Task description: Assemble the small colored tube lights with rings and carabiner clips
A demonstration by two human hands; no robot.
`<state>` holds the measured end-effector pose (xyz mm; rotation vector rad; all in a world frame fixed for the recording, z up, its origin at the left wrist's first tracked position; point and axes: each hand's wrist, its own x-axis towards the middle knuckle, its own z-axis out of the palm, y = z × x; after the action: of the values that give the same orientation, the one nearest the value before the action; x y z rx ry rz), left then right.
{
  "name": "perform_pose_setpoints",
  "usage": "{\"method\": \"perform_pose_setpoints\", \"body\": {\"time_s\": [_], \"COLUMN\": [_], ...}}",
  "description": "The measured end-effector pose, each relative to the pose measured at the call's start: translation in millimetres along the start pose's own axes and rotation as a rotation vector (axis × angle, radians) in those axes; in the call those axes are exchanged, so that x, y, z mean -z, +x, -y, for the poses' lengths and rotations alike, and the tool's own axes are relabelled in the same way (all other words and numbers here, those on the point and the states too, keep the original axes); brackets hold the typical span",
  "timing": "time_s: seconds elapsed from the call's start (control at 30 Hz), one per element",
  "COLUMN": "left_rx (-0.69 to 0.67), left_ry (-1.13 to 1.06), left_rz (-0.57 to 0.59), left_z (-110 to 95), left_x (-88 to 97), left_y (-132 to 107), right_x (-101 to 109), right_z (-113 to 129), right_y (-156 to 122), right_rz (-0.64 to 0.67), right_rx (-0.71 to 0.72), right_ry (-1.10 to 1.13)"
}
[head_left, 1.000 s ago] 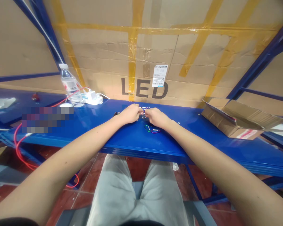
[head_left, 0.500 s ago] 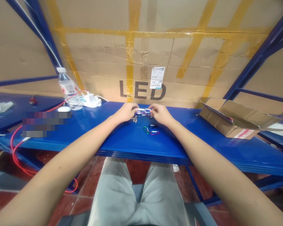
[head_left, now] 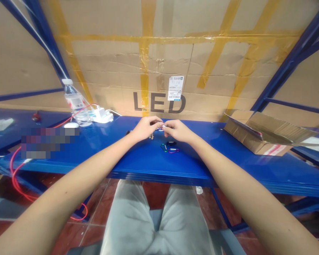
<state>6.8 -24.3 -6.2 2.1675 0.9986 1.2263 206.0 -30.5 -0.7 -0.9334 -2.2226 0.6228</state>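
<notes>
My left hand (head_left: 145, 128) and my right hand (head_left: 175, 129) meet fingertip to fingertip above a blue metal shelf (head_left: 154, 159). Both pinch a small carabiner clip (head_left: 160, 125) between them, held just off the surface. Below my right hand lie loose clips: a green one (head_left: 163, 147), a purple one (head_left: 173, 150) and a dark one (head_left: 171, 143). A few small metal pieces (head_left: 151, 135) sit under my left hand.
An open cardboard box (head_left: 266, 132) lies at the right of the shelf. A water bottle (head_left: 76, 102), a white power strip (head_left: 102, 115) and a red cable (head_left: 16, 173) are at the left. A big taped carton marked LED (head_left: 159, 63) closes the back.
My hands have drawn closer together and lifted slightly, and the chain of clips stretched between them half a second ago is now bunched at my fingertips.
</notes>
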Motion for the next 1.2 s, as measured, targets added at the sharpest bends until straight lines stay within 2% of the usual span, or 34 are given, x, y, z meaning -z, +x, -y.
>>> {"method": "perform_pose_setpoints", "body": {"time_s": [0.07,0.2,0.3,0.4,0.63,0.93,1.2], "left_rx": [0.044,0.226,0.323,0.386,0.43,0.442,0.471], "left_ry": [-0.113,-0.634,-0.916,-1.053,-1.158,-1.156,-1.139], "left_rz": [-0.014,0.02,0.077,0.14,0.24,0.233,0.223], "left_z": [2,8,13,18,19,19,13], "left_x": [0.0,4.5,9.2,10.7,7.6,8.7,10.5], "left_y": [2,5,6,6,7,7,5], "right_x": [-2,-5,-8,-10,-12,-11,-13], "right_z": [3,5,6,10,14,12,3], "right_y": [0,-1,-1,-2,-4,-2,0], "right_rz": [0.02,0.07,0.073,0.093,0.085,0.092,0.092], "right_rx": [-0.069,-0.164,-0.153,-0.114,0.035,0.103,0.097], "right_ry": [0.05,0.045,0.007,0.001,-0.108,-0.1,-0.042]}}
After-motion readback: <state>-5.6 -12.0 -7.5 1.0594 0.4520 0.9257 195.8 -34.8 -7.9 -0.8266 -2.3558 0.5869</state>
